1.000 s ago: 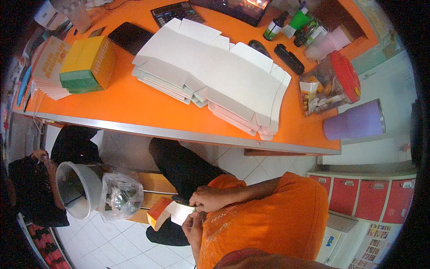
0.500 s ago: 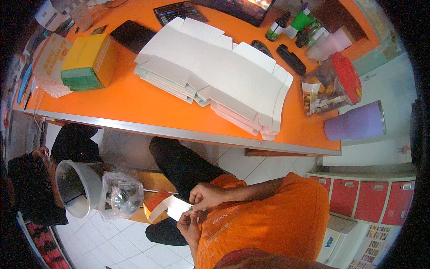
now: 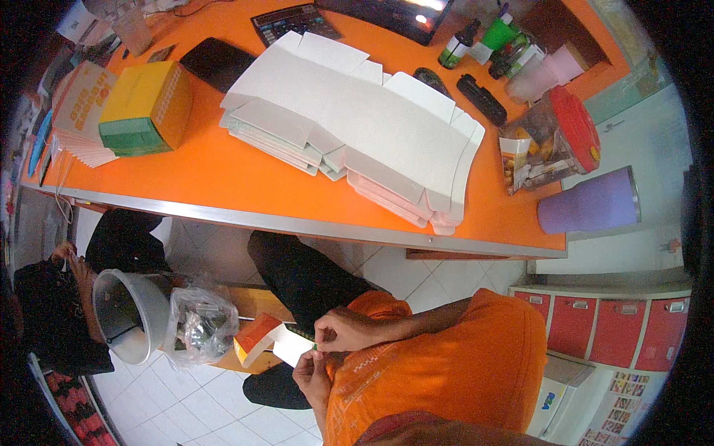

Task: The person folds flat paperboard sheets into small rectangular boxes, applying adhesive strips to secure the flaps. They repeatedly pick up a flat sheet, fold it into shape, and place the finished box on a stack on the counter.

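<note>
A partly folded carton [image 3: 256,333], orange and yellow outside and white inside, is held in front of my orange shirt, above my lap. My left hand [image 3: 312,377] pinches the near edge of its white panel between thumb and fingers. Just above, my right hand [image 3: 341,330] is closed on the same end of the carton, its fingertips almost meeting the left thumb. A small green edge peeks out between the fingertips. Beside the right hand runs a narrow dark green strip [image 3: 300,334]. Exactly where the fingers grip is too small to tell.
Flat white carton blanks [image 3: 357,111] lie stacked on the orange table [image 3: 223,182]. A yellow-green box [image 3: 145,108], a red-lidded jar [image 3: 550,141] and a purple tumbler [image 3: 591,201] stand there too. Left of me are a bucket [image 3: 130,316], a plastic bag [image 3: 199,323] and another person's arm [image 3: 83,290].
The carton has shifted slightly left and down in my hands. Its dark green strip now shows beside my right hand, whose fingers have turned a little. My left hand stays nearly in place.
</note>
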A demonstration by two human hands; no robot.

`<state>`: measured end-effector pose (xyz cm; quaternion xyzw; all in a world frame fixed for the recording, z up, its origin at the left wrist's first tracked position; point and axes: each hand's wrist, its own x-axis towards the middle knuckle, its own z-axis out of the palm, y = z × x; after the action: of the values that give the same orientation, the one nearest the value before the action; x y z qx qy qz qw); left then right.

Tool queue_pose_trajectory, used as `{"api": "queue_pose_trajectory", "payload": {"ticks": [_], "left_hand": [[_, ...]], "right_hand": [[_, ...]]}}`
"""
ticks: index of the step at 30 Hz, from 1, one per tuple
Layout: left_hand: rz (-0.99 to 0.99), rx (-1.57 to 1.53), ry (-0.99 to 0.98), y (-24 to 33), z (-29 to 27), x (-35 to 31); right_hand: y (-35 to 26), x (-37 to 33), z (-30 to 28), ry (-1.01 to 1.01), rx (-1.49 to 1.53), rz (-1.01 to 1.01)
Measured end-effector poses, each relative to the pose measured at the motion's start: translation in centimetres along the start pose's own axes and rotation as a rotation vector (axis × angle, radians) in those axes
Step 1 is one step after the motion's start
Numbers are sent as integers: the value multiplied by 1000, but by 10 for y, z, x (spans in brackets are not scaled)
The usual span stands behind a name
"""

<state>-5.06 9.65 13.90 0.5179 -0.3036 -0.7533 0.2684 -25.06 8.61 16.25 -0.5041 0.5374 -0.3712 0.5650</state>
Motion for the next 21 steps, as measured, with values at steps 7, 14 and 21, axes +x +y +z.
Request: {"api": "queue_pose_trajectory", "payload": {"ticks": [7,14,21], "left_hand": [[-93,-164,-76,10,-3,1],[-143,-207,-106,21,3,-2],[-132,-155,-56,25,8,-5]], "right_hand": [[-10,5,-3,14,-42,22],[-18,2,-1,11,-83,36],[-21,1,0,21,-110,35]]}}
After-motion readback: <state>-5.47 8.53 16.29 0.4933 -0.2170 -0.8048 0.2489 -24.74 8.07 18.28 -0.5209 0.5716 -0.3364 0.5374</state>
